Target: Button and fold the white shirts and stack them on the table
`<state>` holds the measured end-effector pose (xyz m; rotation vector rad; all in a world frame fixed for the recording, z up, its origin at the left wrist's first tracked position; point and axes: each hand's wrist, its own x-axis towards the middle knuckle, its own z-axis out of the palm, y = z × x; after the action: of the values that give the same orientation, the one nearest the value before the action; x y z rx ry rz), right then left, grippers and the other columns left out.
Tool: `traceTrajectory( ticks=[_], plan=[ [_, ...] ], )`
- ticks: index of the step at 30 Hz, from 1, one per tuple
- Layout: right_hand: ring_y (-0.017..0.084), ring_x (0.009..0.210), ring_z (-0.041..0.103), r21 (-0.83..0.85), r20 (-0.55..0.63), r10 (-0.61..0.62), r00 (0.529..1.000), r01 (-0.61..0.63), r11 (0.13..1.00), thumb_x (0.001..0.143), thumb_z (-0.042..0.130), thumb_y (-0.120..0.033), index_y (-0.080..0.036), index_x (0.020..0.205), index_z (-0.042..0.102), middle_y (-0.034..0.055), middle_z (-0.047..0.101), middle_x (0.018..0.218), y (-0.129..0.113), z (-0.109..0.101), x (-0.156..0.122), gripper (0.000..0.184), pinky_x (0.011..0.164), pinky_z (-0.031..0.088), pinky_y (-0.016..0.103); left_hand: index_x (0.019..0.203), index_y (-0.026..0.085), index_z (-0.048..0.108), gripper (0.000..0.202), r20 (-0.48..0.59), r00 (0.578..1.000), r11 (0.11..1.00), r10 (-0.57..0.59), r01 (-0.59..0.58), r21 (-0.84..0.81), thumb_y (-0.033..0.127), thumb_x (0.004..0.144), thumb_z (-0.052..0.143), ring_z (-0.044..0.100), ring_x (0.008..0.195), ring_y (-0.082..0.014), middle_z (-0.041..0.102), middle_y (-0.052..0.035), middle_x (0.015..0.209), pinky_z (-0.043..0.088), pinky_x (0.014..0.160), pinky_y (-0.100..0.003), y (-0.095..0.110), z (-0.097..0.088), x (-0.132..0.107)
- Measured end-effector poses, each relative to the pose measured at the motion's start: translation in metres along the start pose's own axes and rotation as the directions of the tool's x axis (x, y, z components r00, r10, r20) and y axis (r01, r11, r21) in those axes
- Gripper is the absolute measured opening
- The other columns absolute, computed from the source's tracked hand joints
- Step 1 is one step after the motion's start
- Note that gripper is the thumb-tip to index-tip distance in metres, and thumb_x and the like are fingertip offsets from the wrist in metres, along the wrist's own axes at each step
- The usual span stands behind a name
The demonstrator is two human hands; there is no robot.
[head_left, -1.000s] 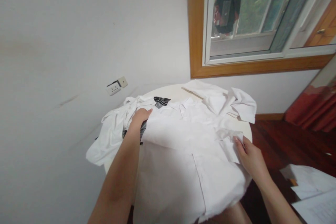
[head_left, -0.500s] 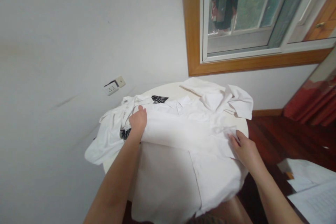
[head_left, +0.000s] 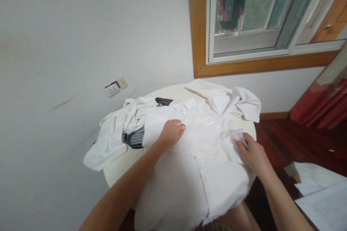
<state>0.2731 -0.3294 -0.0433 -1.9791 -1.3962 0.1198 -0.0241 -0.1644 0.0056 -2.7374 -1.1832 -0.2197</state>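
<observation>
A white shirt lies spread on a round white table, its lower part hanging over the front edge. My left hand rests on the middle of the folded cloth, fingers stretched out. At the right side, my right hand pinches the shirt's edge between thumb and fingers. To the left of the shirt sit a crumpled white garment and a black-and-white striped cloth, partly covered.
A bunched white cloth lies at the table's back right. Behind the table are a wall with a socket and a wood-framed window. Papers lie at lower right, near a red curtain.
My left hand has let go of the shirt's left end and moved right onto its middle, with fingers flattened. The striped cloth shows more. My right hand has kept its hold.
</observation>
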Motion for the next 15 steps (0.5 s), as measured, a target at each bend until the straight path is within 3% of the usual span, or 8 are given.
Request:
traceTrajectory(
  ticks=[3, 5, 9, 12, 15],
  plan=[
    [0.025, 0.066, 0.065, 0.008, 0.008, 0.006, 1.0, -0.006, 1.0, 0.087, 0.041, -0.049, -0.02, 0.101, 0.059, 0.0093, 0.068, 0.074, -0.001, -0.001, 0.0, 0.037, 0.058, 0.045, 0.029, 0.137, 0.022, 0.049, 0.046, -0.004, 0.999, 0.998, 0.043, -0.043, -0.056, 0.039, 0.098, 0.033, 0.037, 0.136, -0.0243, 0.046, -0.0099, 0.145, 0.029, 0.113, -0.043, -0.009, 0.03, -0.008],
    [0.026, 0.072, 0.067, 0.017, 0.012, 0.027, 1.0, -0.027, 0.999, 0.087, 0.042, -0.049, -0.017, 0.113, 0.057, 0.0116, 0.069, 0.082, -0.002, 0.0, 0.0, 0.043, 0.063, 0.048, 0.031, 0.143, 0.025, 0.041, 0.052, 0.019, 0.999, 0.996, 0.042, -0.04, -0.085, 0.046, 0.097, 0.031, 0.029, 0.141, -0.0256, 0.037, -0.0079, 0.152, 0.025, 0.115, -0.047, -0.015, 0.04, -0.011],
    [0.028, 0.085, 0.068, 0.056, -0.006, 0.062, 0.998, -0.061, 0.997, 0.086, 0.046, -0.048, -0.016, 0.135, 0.045, 0.0133, 0.068, 0.094, 0.002, 0.001, -0.001, 0.06, 0.071, 0.052, 0.035, 0.145, 0.032, 0.035, 0.058, 0.067, 0.997, 0.994, -0.034, 0.04, -0.1, 0.059, 0.094, 0.031, 0.025, 0.143, -0.0284, 0.03, -0.0034, 0.156, 0.017, 0.114, -0.06, -0.016, 0.04, -0.013],
    [0.027, 0.088, 0.065, 0.043, -0.098, -0.02, 0.995, 0.024, 0.999, 0.086, 0.048, -0.045, -0.015, 0.146, 0.032, 0.0151, 0.063, 0.106, 0.007, -0.006, 0.002, 0.068, 0.074, 0.054, 0.039, 0.145, 0.034, 0.035, 0.062, 0.07, 0.996, 0.993, -0.051, 0.058, -0.103, 0.064, 0.091, 0.032, 0.024, 0.144, -0.0282, 0.029, -0.003, 0.156, 0.015, 0.114, -0.061, -0.012, 0.037, -0.014],
    [0.031, 0.104, 0.059, -0.122, -0.242, -0.171, 0.955, 0.145, 0.982, 0.085, 0.052, -0.04, -0.017, 0.141, 0.042, 0.0193, 0.053, 0.123, 0.004, -0.021, 0.012, 0.061, 0.085, 0.051, 0.047, 0.145, 0.035, 0.036, 0.062, 0.063, 0.997, 0.992, -0.053, 0.06, -0.107, 0.065, 0.091, 0.032, 0.024, 0.144, -0.0279, 0.03, -0.0028, 0.156, 0.015, 0.114, -0.06, -0.011, 0.037, -0.014]
  ],
)
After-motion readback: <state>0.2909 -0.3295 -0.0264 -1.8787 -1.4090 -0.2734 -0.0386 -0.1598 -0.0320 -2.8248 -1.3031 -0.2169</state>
